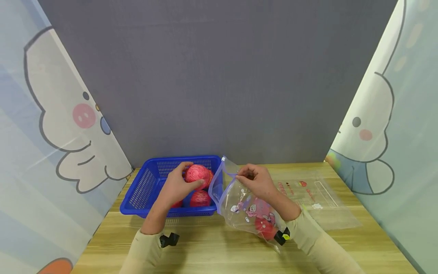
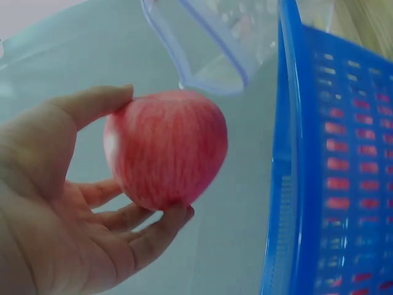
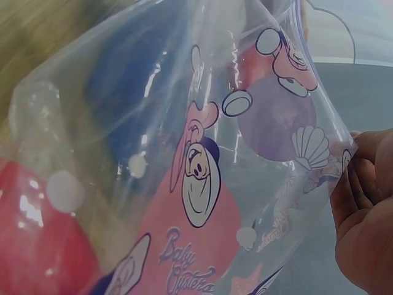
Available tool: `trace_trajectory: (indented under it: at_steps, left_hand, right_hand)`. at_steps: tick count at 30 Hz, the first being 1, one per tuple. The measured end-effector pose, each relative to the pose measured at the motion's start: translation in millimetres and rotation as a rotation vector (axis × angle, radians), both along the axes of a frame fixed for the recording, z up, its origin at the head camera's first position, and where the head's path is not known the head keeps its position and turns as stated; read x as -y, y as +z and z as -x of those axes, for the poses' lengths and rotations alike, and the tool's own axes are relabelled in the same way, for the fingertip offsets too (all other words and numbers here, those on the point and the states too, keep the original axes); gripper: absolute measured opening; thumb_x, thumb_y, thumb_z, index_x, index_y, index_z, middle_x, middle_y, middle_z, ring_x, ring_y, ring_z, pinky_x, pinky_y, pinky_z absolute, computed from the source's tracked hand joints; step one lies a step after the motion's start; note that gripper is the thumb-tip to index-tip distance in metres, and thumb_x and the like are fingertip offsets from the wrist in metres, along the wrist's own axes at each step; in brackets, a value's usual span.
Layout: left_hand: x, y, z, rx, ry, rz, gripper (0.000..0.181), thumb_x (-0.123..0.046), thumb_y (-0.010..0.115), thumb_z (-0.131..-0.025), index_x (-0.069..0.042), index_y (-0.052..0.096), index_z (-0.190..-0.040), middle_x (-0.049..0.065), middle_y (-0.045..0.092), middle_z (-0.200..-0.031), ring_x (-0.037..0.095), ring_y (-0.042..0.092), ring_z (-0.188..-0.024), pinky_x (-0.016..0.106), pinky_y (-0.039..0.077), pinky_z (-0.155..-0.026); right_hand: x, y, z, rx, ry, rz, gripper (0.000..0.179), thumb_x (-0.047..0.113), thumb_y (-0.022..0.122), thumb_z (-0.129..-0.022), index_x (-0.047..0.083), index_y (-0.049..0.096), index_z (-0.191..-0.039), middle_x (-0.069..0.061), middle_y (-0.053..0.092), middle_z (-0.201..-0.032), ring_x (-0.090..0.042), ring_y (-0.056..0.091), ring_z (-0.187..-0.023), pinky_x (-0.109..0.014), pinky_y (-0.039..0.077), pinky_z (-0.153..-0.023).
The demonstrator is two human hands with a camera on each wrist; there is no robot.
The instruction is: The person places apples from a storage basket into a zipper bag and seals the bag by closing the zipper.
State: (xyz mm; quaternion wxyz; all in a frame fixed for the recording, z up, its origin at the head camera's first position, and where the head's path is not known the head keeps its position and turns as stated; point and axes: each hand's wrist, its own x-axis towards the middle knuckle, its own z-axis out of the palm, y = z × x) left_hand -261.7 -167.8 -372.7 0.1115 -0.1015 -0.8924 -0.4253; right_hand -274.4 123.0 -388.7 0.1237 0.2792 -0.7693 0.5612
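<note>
pale sleeves (image 1: 325,239) nearest, black piece (image 1: 169,240) at the left cuff, another at the right. left grip (image 1: 178,187) clamped on a red apple (image 1: 197,173), thumb one side, fingertips opposite; from the head view it shows over the right part of the blue basket (image 1: 131,210), just left of the bag's mouth and outside it. more apples (image 1: 200,198) in basket. right grip (image 1: 258,182) pinches the edge of a clear bag (image 1: 236,196), thumb and finger together there; mouth gaping toward basket, rim violet, cartoon prints on film. one apple low inside bag. second bag (image 1: 330,213) flat on worktop (image 1: 212,251), right of the first. grey wall (image 1: 219,83) behind.
</note>
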Motion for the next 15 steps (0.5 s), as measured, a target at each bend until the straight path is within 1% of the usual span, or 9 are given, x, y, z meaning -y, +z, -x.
trace_trajectory:
  at_steps: [4, 8, 10, 12, 15]
  left_hand:
    - [-9.0, -1.1, -7.1, -0.009, -0.029, -0.052, 0.078, -0.038, 0.086, -0.072, -0.011, 0.05, -0.135, 0.009, 0.06, -0.121, 0.023, 0.063, -0.095, 0.037, 0.056, -0.073]
    - [-18.4, -5.4, -14.3, 0.001, -0.055, -0.131, 0.076, -0.036, 0.087, -0.071, -0.012, 0.051, -0.134, 0.007, 0.06, -0.12, 0.024, 0.063, -0.096, 0.035, 0.056, -0.072]
    - [-22.9, -8.3, -15.8, 0.001, -0.069, -0.167, 0.076, -0.036, 0.087, -0.071, -0.012, 0.052, -0.134, 0.006, 0.059, -0.12, 0.025, 0.062, -0.096, 0.035, 0.056, -0.071]
    - [-27.4, -10.7, -16.2, 0.005, -0.082, -0.189, 0.076, -0.037, 0.087, -0.072, -0.013, 0.052, -0.134, 0.004, 0.059, -0.119, 0.025, 0.062, -0.096, 0.034, 0.056, -0.071]
    - [-33.9, -13.5, -15.1, -0.004, -0.109, -0.201, 0.073, -0.036, 0.087, -0.072, -0.015, 0.053, -0.133, 0.004, 0.06, -0.118, 0.024, 0.062, -0.097, 0.035, 0.056, -0.073]
  right_hand:
    - [-1, -1.4, -1.3, -0.009, -0.005, -0.002, 0.006, 0.01, 0.072, -0.089, 0.005, 0.069, -0.087, -0.014, 0.069, -0.077, -0.015, 0.057, -0.058, -0.025, 0.046, -0.049]
    - [-1, -3.3, -2.6, -0.005, -0.002, -0.005, 0.008, 0.012, 0.072, -0.089, 0.005, 0.069, -0.088, -0.007, 0.069, -0.076, -0.015, 0.057, -0.058, -0.026, 0.047, -0.05]
    - [0, -3.4, -2.6, -0.001, -0.008, -0.01, 0.007, 0.012, 0.072, -0.089, 0.005, 0.069, -0.087, -0.003, 0.069, -0.075, -0.015, 0.056, -0.057, -0.026, 0.046, -0.049]
    - [0, -2.4, -2.5, 0.005, -0.012, -0.012, 0.009, 0.012, 0.073, -0.089, 0.004, 0.069, -0.088, -0.003, 0.069, -0.075, -0.014, 0.055, -0.058, -0.025, 0.045, -0.05]
    - [2, 10.5, -11.0, 0.006, -0.023, -0.021, 0.006, 0.006, 0.072, -0.088, 0.001, 0.068, -0.088, -0.01, 0.069, -0.077, -0.014, 0.055, -0.059, -0.024, 0.045, -0.051]
